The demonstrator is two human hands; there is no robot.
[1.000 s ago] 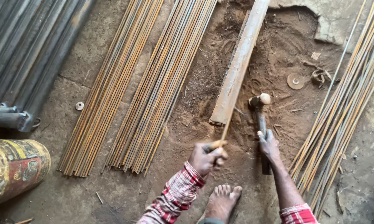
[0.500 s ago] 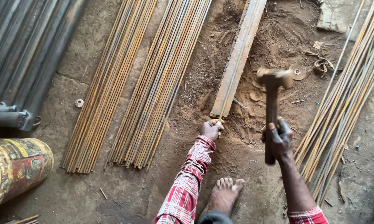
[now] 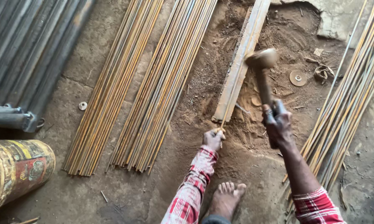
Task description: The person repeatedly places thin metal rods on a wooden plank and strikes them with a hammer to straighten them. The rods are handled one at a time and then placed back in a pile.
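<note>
Right hand [image 3: 278, 122] closed in a full fist round the lower handle of a hammer [image 3: 264, 79]; the hammer head sits up and away from the hand, blurred, over the right edge of a long flat steel bar [image 3: 241, 62] lying on the dirt. Left hand [image 3: 214, 138] closed tight on the near end of a thin rusty rod [image 3: 230, 97]; the rod runs away from that hand, up along the flat bar, resting on its top face. The near end of the bar lies just beyond the left hand's knuckles, and the hammer head hangs above the stretch of rod further up. The two hands are near each other, the right a little further forward and off to the right of the left. Both forearms carry red-and-white checked sleeves, the right one pushed up past the forearm. A bare foot [image 3: 226, 199] is planted on the ground just behind the left hand, between the two arms. Left of the left hand lie two bundles of thin rods [image 3: 154, 91], side by side, rust-orange in streaks. Right of the right hand, another spread of rods [image 3: 349, 99] lies slanting across the ground. Beyond the right hand, on loose brown earth, a round metal disc [image 3: 298, 77] and a small tangle of wire [image 3: 323, 72] just beside it. Far left, dark steel pipes [image 3: 25, 54], a small washer [image 3: 83, 105] on the concrete, and a painted drum [image 3: 17, 170] on its side.
</note>
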